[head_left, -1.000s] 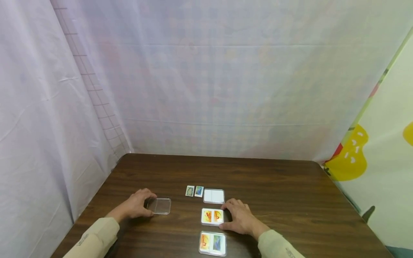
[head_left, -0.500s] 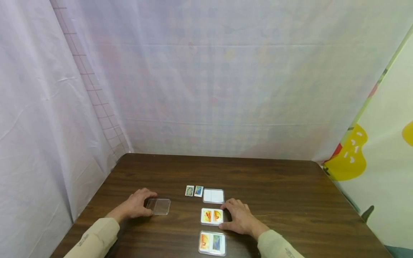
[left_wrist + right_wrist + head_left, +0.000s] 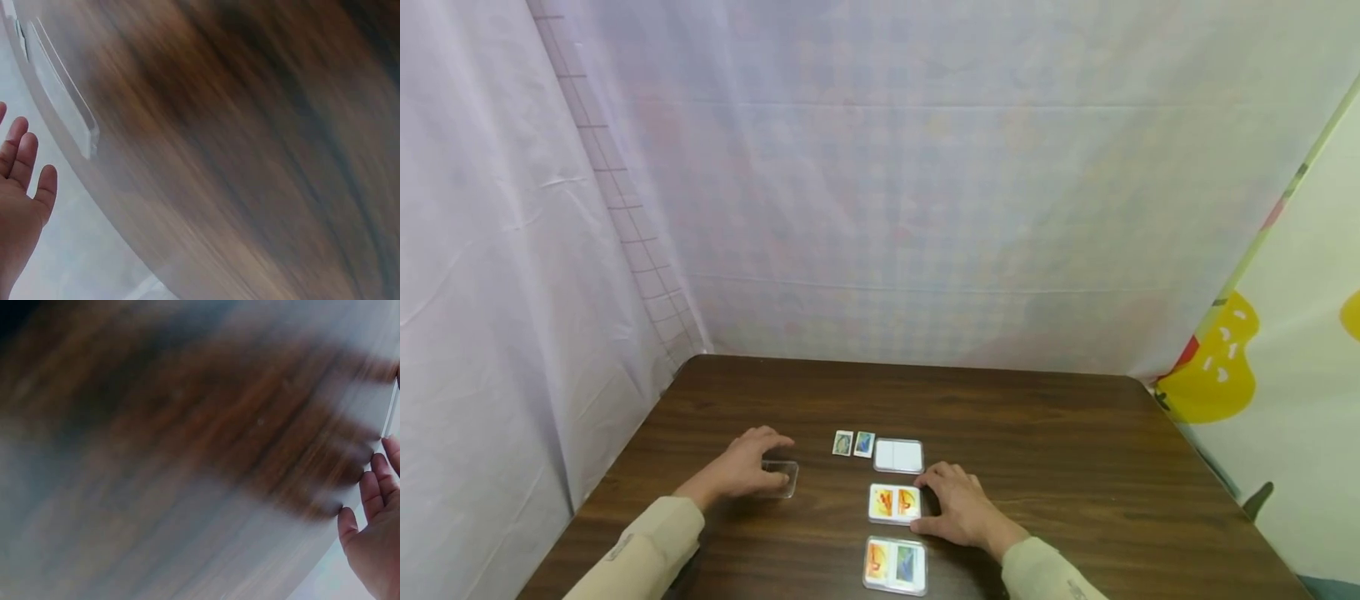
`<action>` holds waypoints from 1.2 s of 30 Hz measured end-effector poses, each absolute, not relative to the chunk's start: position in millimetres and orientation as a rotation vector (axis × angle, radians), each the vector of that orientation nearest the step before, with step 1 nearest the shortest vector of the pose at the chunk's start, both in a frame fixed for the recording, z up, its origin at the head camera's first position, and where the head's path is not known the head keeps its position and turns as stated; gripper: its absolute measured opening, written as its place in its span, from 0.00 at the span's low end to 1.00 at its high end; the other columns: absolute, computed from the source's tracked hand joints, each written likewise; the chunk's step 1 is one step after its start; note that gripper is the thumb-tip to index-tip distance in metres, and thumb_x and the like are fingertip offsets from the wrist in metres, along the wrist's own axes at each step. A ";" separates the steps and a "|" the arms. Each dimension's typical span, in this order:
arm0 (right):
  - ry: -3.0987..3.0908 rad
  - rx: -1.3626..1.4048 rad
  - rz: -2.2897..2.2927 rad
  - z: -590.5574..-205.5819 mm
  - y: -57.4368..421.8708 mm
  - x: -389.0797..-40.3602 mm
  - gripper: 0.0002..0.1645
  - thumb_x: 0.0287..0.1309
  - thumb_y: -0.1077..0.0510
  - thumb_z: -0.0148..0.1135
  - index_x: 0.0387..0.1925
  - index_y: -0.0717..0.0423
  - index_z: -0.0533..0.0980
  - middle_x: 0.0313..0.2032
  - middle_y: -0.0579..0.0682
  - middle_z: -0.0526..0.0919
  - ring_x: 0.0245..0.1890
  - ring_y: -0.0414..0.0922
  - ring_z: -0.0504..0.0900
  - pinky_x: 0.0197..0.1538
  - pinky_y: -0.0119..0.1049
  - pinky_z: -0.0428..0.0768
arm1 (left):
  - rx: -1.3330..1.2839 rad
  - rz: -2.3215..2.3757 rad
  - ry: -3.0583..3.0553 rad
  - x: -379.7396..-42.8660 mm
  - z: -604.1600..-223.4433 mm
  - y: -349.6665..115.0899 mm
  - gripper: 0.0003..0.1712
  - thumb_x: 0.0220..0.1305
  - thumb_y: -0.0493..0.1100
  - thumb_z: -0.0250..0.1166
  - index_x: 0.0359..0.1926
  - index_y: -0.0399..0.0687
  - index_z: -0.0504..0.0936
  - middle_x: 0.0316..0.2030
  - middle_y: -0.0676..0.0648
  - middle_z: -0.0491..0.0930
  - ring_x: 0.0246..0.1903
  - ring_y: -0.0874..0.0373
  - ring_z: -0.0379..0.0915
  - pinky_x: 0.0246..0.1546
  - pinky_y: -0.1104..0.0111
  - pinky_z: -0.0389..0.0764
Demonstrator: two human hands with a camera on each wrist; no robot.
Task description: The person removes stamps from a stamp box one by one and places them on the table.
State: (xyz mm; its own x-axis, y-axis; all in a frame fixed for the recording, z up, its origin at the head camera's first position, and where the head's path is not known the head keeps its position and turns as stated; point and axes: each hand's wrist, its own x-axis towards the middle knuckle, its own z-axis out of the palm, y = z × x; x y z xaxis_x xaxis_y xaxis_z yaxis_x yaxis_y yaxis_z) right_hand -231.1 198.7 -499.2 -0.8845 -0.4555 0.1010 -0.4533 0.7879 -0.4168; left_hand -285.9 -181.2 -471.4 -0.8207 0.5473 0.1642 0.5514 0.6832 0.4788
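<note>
My left hand [image 3: 739, 468] reaches over a clear plastic lid [image 3: 786, 481] on the left of the table, its thumb and fingers spread apart. The hand covers the lid's left part. In the left wrist view, the fingers [image 3: 26, 153] are extended and grip nothing. My right hand [image 3: 958, 506] holds the right end of a clear case [image 3: 893, 504] with two orange stamp-like pictures, thumb at the near corner and index finger at the far one. Closer to me lies another clear case [image 3: 895, 565], with one orange and one blue-green picture.
A clear case with a blank white insert [image 3: 898, 456] lies behind the middle case. Two loose stamp-like pictures, one green [image 3: 842, 443] and one blue [image 3: 864, 444], lie to its left. White curtains [image 3: 880, 208] hang behind the brown wooden table [image 3: 1037, 433].
My left hand has slid rightward, from the lid's left edge to over the lid. The right hand stays at the middle case.
</note>
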 end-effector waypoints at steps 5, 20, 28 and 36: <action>2.985 -0.761 -0.674 -498.1 197.8 -229.8 0.38 0.46 0.38 0.74 0.53 0.56 0.77 0.53 0.54 0.75 0.55 0.56 0.71 0.55 0.58 0.67 | -0.973 -0.846 -2.875 -286.0 -471.0 -166.2 0.35 0.50 0.48 0.70 0.59 0.38 0.77 0.51 0.42 0.75 0.54 0.41 0.68 0.55 0.40 0.66; 3.044 -0.801 -0.602 -498.7 193.7 -226.1 0.40 0.50 0.41 0.73 0.58 0.60 0.76 0.53 0.54 0.76 0.55 0.55 0.72 0.55 0.58 0.67 | -1.055 -0.925 -2.890 -281.7 -465.0 -124.3 0.32 0.53 0.49 0.70 0.58 0.40 0.79 0.53 0.43 0.75 0.57 0.43 0.68 0.59 0.42 0.64; 3.054 -0.790 -0.626 -498.9 195.0 -224.7 0.38 0.49 0.41 0.73 0.56 0.60 0.78 0.53 0.54 0.76 0.54 0.55 0.72 0.53 0.58 0.70 | -1.106 -0.915 -2.884 -281.2 -465.7 -104.7 0.29 0.55 0.48 0.70 0.57 0.41 0.80 0.54 0.43 0.75 0.57 0.43 0.68 0.60 0.42 0.63; 3.062 -0.793 -0.621 -499.8 195.6 -224.6 0.38 0.49 0.41 0.74 0.56 0.59 0.78 0.52 0.54 0.76 0.53 0.55 0.73 0.53 0.58 0.71 | -1.127 -0.943 -2.897 -276.2 -466.7 -88.8 0.28 0.59 0.48 0.68 0.58 0.42 0.79 0.60 0.37 0.74 0.66 0.36 0.60 0.65 0.39 0.55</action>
